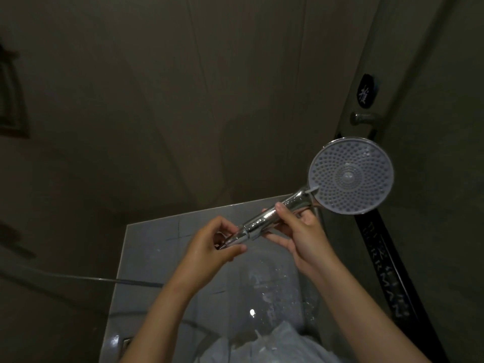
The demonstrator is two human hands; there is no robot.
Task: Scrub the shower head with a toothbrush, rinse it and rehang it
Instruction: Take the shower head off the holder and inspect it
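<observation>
Both hands are on the shower head (351, 176), no toothbrush in view. Right hand (301, 231) wraps the chrome handle (262, 218) mid-length: thumb over the top, fingers curled round behind. Left hand (209, 244) pinches the handle's base, right where the ribbed hose end (220, 247) comes out between its fingertips. The nozzle face sits up and beyond the right fingers, turned towards the camera and clear of both hands. Droplets on the handle, and the floor tiles (146, 247) below the hands are wet.

Can't tell whether this is pre-scrub or post-rinse. It reads as a check or reposition at the hose joint.

To do it well:
- Wet chrome is slippery. Right hand carries the weight, so keep that wrap firm and close to the neck.
- Left fingers should only steady the joint. Don't twist the nut, it could loosen the hose.
- Keep the face tilted towards the eyes so clogged nozzles show.
- If scrubbing comes next, the left hand lets go for the brush and the right hand alone holds.
</observation>
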